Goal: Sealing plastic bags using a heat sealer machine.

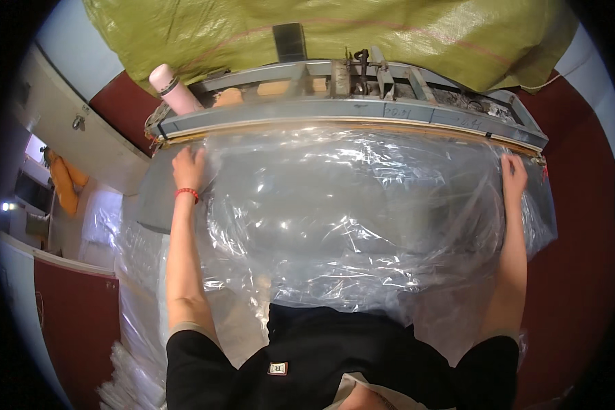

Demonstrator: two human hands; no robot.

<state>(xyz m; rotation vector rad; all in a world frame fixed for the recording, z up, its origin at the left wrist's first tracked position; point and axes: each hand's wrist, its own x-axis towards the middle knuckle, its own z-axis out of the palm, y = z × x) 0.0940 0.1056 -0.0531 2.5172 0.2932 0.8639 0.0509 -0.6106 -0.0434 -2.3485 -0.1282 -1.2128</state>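
Note:
A large sheet of clear, shiny plastic film point(348, 198) lies wrinkled over a grey tabletop point(160, 188), its far edge along a long metal bar frame point(280, 113). My left hand point(188, 169), with a red bead bracelet point(186, 194) at the wrist, is closed at the film's far left corner. At the far right corner, my right hand point(514, 179) pinches the film between thumb and fingers. Both arms reach forward, wide apart. The near part of the film hangs down by my black shirt point(348, 348).
A pink bottle point(174, 89) leans at the frame's left end. Inside the frame are metal fittings point(362, 78). Yellow-green woven sheeting point(389, 34) hangs behind. More clear film point(133, 376) is piled at lower left, near a white door point(75, 123).

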